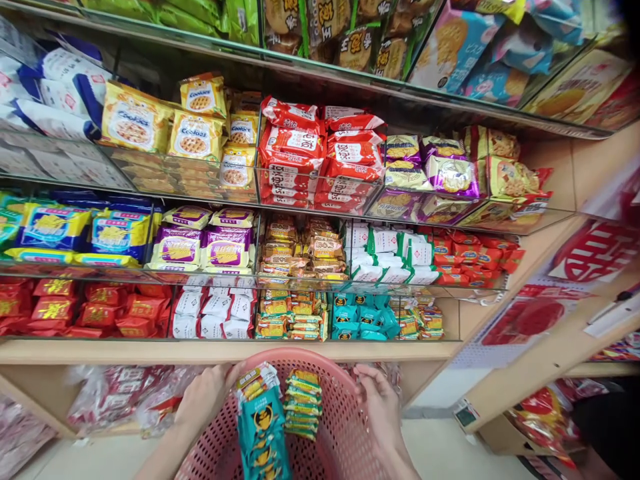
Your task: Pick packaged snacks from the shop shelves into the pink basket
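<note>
A pink perforated plastic basket (345, 407) is at the bottom centre, tilted so that its inside shows. My left hand (207, 397) grips its left rim with the fingers curled over the edge. On the opposite side my right hand (377, 400) is closed at the right rim. Inside the basket lie teal packets (263, 427) in a row, a few white and yellow packets (257, 381) at their upper end, and a stack of green and yellow packets (303, 403) beside them.
Glass-fronted shelves (230, 353) of wrapped snacks span the view above the basket. Clear bags of red packets (120, 397) fill the low compartment at left. At the lower right stand a cardboard box (500, 440) and a dark, unclear shape (607, 413).
</note>
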The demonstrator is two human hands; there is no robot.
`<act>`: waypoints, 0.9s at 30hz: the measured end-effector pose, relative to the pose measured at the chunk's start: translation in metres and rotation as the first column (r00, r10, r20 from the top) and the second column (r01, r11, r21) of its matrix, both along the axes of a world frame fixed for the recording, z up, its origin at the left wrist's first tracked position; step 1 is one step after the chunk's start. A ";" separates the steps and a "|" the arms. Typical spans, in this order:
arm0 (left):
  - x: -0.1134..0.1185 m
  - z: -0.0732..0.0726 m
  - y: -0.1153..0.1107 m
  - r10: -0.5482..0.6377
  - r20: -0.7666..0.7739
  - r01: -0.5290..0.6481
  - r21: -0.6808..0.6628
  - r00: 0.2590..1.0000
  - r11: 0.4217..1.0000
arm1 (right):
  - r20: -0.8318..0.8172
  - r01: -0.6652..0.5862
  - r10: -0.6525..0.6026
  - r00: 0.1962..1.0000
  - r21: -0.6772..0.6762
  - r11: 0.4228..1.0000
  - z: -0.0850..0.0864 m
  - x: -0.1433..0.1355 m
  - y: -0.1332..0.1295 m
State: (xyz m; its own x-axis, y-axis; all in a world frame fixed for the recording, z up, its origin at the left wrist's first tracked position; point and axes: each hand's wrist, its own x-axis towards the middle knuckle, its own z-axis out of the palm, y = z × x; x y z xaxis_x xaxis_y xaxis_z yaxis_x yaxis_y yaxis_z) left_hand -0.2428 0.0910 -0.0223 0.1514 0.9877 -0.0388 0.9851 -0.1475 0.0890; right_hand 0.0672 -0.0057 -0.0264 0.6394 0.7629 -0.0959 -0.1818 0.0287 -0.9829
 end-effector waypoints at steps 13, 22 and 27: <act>-0.001 0.007 -0.007 0.015 0.018 -0.015 -0.046 1.000 0.999 | 0.934 -0.394 0.290 0.210 -0.191 0.899 0.076 -0.057 0.122; -0.008 0.007 -0.010 -0.068 -0.055 0.065 -0.056 0.996 0.996 | 0.911 -0.019 0.369 0.186 -0.372 0.928 0.077 -0.081 0.180; -0.009 0.008 -0.011 -0.067 -0.033 0.065 -0.068 0.997 0.996 | 0.894 0.006 0.355 0.273 -0.371 0.929 0.073 -0.081 0.196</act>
State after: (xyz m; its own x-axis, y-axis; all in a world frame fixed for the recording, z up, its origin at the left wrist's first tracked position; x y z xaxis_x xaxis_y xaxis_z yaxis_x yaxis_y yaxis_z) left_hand -0.2517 0.0804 -0.0146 0.2138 0.9705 -0.1113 0.9760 -0.2074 0.0667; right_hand -0.0142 0.1899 0.0467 0.2713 0.9254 0.2647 0.8962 -0.1427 -0.4200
